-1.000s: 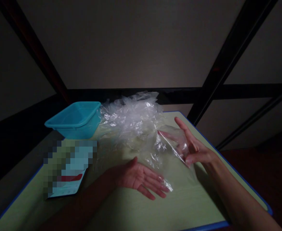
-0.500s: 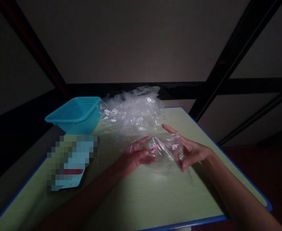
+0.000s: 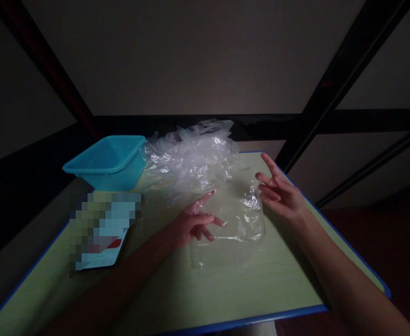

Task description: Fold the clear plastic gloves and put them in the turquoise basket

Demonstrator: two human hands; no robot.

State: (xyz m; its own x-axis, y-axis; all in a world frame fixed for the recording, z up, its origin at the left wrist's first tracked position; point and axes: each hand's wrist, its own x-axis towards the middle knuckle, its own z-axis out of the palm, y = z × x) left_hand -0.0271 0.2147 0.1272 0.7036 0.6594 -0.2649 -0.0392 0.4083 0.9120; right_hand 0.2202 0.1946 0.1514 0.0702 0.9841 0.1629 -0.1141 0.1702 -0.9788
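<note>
A clear plastic bag (image 3: 239, 233) lies spread on the table in front of me, creased along its right side. My left hand (image 3: 194, 221) is at the bag's left part with its fingers apart; whether they are over or under the film I cannot tell. Just off the bag's upper right edge, my right hand (image 3: 283, 193) is raised with the index finger stretched out and the others loosely bent, holding nothing. Behind both hands rises a heap of crumpled clear plastic bags (image 3: 198, 154).
A blue plastic basin (image 3: 121, 175) stands at the back left of the pale, blue-edged table (image 3: 177, 294). In front of it lies a phone (image 3: 112, 233) with a lit screen, partly blurred out. A wall with dark beams (image 3: 198, 60) is close behind the table.
The bag was bunched up between both hands and now lies flatter on the table. My right hand has let go of it and moved up and right; my left fingers have spread.
</note>
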